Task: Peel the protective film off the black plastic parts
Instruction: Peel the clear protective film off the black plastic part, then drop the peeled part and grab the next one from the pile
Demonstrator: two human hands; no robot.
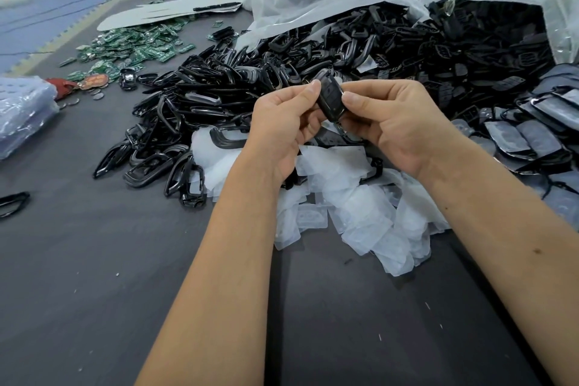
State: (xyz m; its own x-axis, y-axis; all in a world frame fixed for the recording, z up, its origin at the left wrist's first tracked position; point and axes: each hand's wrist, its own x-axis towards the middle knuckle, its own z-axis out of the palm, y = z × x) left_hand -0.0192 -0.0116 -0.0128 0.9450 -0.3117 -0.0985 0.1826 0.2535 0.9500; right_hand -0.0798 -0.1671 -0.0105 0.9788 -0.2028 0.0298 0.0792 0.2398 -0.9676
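We hold one black plastic part (329, 96) up in the air, over the pile of peeled film pieces (351, 204). Our left hand (282, 128) pinches its left side with thumb and curled fingers. Our right hand (394, 125) pinches its right side the same way. Behind it lies a big heap of black frames (200, 103) on the gray table (94, 276). Green circuit boards (138, 47) sit far off to the left.

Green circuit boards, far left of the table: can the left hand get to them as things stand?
Probably not right away. The left hand is pinching the black part together with the right hand, and the black frames pile lies between it and the green circuit boards.
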